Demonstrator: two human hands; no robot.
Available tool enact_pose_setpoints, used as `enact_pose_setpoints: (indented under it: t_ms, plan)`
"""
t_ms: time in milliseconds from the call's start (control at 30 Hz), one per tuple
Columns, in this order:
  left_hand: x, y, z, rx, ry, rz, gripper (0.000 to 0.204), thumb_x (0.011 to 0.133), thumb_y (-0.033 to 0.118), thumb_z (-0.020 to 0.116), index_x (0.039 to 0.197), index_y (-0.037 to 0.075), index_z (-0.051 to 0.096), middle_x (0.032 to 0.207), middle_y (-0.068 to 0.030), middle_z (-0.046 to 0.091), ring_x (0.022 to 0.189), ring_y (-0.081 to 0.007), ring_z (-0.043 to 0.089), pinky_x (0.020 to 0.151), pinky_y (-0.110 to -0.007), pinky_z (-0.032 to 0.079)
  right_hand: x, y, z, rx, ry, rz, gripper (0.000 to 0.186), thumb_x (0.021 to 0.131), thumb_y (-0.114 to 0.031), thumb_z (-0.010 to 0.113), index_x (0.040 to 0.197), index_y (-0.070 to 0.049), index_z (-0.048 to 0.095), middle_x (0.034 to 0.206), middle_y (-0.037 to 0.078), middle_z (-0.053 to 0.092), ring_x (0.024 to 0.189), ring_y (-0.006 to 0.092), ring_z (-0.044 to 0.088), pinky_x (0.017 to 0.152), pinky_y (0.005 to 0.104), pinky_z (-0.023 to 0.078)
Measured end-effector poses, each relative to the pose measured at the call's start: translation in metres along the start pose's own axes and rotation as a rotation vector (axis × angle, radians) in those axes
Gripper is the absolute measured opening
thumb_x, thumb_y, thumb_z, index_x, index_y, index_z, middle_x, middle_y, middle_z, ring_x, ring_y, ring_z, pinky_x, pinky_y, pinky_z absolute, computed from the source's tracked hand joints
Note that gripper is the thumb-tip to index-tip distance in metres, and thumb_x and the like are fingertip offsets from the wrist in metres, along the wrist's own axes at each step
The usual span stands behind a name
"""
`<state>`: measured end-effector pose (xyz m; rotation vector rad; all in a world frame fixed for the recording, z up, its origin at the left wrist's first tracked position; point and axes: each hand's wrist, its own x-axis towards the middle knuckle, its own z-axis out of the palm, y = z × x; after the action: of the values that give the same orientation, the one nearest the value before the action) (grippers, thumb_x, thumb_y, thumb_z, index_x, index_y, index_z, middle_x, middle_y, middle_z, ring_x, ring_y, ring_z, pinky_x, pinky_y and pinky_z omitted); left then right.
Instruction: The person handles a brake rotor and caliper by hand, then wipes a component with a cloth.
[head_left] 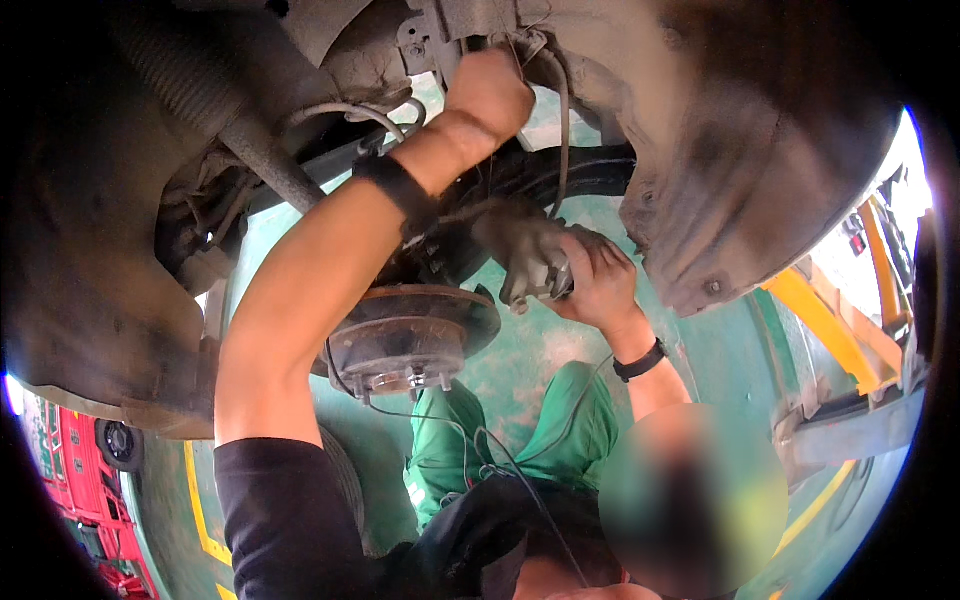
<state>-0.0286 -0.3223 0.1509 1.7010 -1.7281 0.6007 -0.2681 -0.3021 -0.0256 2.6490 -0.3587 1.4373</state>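
Note:
My right hand [605,285] is closed around a grey brake caliper [530,250], fingers over its right side. The caliper hangs off to the right of the wheel hub and rusty-edged brake disc [400,335], apart from it; wheel studs stick out of the hub. My left arm reaches up across the wheel arch. At the top, my left hand [490,90] is bent into a fist beside a metal bracket [415,45] and a thin wire [517,55]. Its fingertips are hidden, so what it grips does not show.
A brake hose [562,130] curves down behind the caliper. The shock absorber [270,165] slants at left, and a brown wheel-arch liner [740,160] bulges at right. Yellow lift parts [825,330] stand at far right. A thin cable [470,435] trails over green trousers [565,420].

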Motion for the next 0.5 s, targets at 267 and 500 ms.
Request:
enact_pose_setpoints:
  t_ms: [267, 500]
  plan:
    - [-0.019, 0.057, -0.060, -0.124, -0.104, -0.027, 0.023, 0.087, 0.014, 0.068, 0.103, -0.003, 0.071, 0.093, -0.0274, 0.072, 0.092, -0.0415, 0.071, 0.082, -0.048, 0.056, 0.003, -0.006, -0.002, -0.010, 0.019, 0.018, 0.083, 0.062, -0.044, 0.088, 0.129, -0.006, 0.057, 0.110, 0.015, 0.070, 0.098, 0.0341, 0.069, 0.094, 0.0448, 0.056]
    - [0.007, 0.066, -0.137, -1.192, -0.135, -0.638, 0.018, 0.103, 0.013, 0.059, 0.106, -0.004, 0.064, 0.089, -0.0081, 0.063, 0.084, -0.0227, 0.068, 0.085, -0.036, 0.061, -0.002, -0.006, -0.001, 0.004, 0.013, 0.030, 0.085, 0.061, -0.042, 0.088, 0.131, -0.007, 0.056, 0.111, 0.015, 0.070, 0.099, 0.0339, 0.069, 0.095, 0.0451, 0.055]
